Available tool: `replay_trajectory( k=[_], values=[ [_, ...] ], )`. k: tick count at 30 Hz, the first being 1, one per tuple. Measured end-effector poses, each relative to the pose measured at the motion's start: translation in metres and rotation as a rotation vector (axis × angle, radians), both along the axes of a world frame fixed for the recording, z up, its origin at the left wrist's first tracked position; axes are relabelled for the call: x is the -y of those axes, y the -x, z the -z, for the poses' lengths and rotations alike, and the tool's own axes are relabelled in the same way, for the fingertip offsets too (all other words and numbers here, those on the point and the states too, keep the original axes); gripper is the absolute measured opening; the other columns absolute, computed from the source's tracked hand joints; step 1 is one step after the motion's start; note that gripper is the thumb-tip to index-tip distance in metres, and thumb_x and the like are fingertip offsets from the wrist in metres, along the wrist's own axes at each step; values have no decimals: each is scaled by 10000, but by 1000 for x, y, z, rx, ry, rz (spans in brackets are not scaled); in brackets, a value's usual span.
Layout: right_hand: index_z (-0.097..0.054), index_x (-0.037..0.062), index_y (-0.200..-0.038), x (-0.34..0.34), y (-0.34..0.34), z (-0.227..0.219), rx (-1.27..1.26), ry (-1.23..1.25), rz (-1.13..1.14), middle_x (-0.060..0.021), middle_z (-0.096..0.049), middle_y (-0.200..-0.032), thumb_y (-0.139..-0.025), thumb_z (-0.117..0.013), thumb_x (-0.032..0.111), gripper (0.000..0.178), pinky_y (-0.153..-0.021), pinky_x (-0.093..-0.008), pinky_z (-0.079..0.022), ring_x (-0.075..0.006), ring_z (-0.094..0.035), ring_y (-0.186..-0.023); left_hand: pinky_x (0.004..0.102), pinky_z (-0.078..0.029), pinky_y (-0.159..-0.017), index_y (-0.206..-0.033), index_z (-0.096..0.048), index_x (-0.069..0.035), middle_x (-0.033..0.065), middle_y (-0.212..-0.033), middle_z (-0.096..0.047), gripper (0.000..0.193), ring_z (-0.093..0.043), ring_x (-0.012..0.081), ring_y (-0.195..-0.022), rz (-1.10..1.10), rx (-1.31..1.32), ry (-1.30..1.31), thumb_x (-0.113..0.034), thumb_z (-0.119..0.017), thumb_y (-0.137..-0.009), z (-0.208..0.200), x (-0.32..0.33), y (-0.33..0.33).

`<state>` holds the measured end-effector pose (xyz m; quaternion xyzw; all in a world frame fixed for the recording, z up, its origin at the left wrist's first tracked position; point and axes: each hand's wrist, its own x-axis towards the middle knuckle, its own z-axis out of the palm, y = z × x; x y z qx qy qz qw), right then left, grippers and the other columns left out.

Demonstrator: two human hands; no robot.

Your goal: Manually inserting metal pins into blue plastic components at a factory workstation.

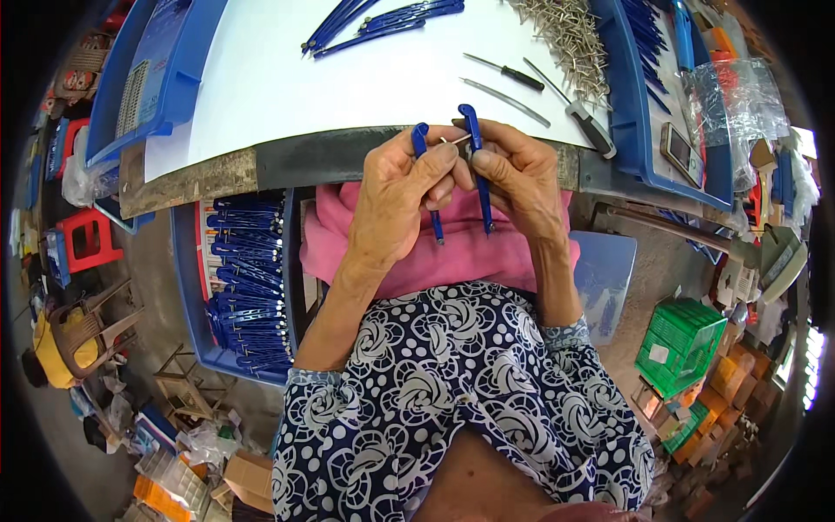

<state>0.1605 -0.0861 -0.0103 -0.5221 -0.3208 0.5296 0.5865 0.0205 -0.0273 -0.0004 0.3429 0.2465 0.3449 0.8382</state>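
Gripping a slim blue piece in the left hand and a matching piece in the right hand, at the near edge of the tabletop.

Pinching each between thumb and curled fingers, with a thin metal pin in the gap; holding both close together above pink cloth, with forearms angled inward.

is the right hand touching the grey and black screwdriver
Apart: the head view shows white work surface between the right hand and the grey and black screwdriver; the hand holds a blue part.
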Motion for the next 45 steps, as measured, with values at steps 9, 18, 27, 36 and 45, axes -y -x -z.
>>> replay_trajectory(
  k=[9,18,27,36,45],
  values=[
    [-548,-10,-1119,4,-1,-4,256,-11,-15,41,-521,-654,-820,-593,86,317,-397,-154,-224,9,-341,-479,187,-294,-468,-999,-539,53,106,-685,-572,205,-374,63,-517,27,3,25,-99,-516,-864,0,-1,4],
    [-568,-4,-1090,8,1,-18,536,-86,-10,-75,-627,-905,-824,-555,51,271,-690,-215,-441,-97,-544,-768,187,-296,-470,-986,-544,32,113,-696,-578,186,-388,72,-533,94,51,92,-102,-520,-860,1,-2,10],
    [-619,-17,-951,8,-2,-24,674,-297,40,-1,-533,-669,-794,-580,-4,163,-431,-169,-344,-35,-453,-501,178,-286,-446,-948,-555,17,102,-719,-580,145,-400,64,-534,143,85,148,-76,-523,-842,-6,-2,8],
    [-616,-23,-905,7,1,-35,766,-406,74,-4,-511,-657,-778,-603,14,134,-461,-181,-342,-43,-431,-529,157,-302,-439,-840,-544,16,-4,-641,-516,58,-387,7,-524,-30,-146,-187,7,-535,-783,-23,10,-5],
    [-623,-14,-906,12,0,-48,456,-113,51,30,-528,-654,-809,-602,64,126,-452,-163,-318,-23,-417,-532,130,-310,-462,-796,-542,-18,-50,-618,-495,39,-384,-17,-523,-285,-414,-782,-15,-577,-778,-30,16,-12]
  ],
)
